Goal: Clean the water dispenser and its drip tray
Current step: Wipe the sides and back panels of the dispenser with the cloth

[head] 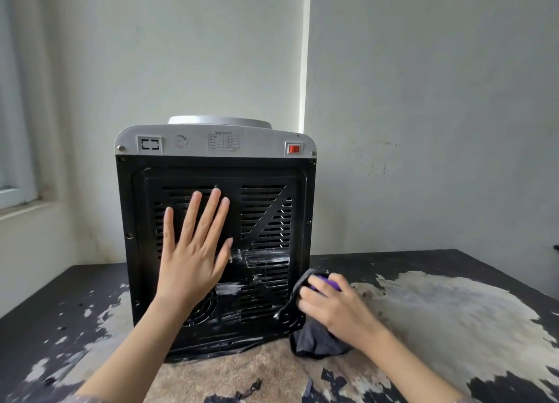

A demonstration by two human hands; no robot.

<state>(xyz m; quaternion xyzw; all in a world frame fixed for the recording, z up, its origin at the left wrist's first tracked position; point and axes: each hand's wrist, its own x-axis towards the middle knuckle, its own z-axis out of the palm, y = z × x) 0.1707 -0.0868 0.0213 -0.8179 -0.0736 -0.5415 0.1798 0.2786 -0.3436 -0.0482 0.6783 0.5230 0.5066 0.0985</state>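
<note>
Worn black table (453,260); dispenser (214,251) back facing. Left hand (193,257) flat, fingers straight, bracing grille. Right hand (329,302) grips grey cloth (317,342), maybe purple sponge (328,281), at panel's lower-right edge; smears lie left.

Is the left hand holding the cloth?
No, the left hand lies flat with straight fingers on the dispenser's black back panel, while the right hand grips the cloth.

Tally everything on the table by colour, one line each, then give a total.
Black and silver-grey: 1, the water dispenser, its vented back panel facing the camera.
Dark grey: 1, the cloth gripped by the right hand.
Purple: 1, a small object under that hand's fingers; I cannot tell what it is.
Total: 3
</note>
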